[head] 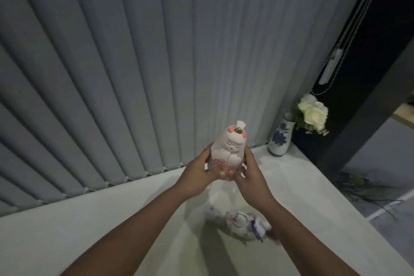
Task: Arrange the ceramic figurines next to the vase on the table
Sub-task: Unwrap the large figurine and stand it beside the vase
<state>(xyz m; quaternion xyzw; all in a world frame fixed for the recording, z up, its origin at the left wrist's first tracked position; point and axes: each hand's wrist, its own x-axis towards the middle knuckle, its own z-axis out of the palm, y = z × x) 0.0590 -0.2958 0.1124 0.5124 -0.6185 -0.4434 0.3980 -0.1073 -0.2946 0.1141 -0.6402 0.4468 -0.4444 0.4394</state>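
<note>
Grey blinds (134,63) behind pale table (112,231). Left hand (198,171) and right hand (248,175) grasp 1 upright doll (226,152) — vase (280,139) lies far right, nearer the right hand; 2 figurines (237,219) near.

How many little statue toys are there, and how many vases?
Ceramic figurines: 3, the pink doll figurine held in both hands, plus the small white figurine and the white-and-purple figurine on the table
Vases: 1, the blue-and-white vase with white flowers
Total: 4
</note>
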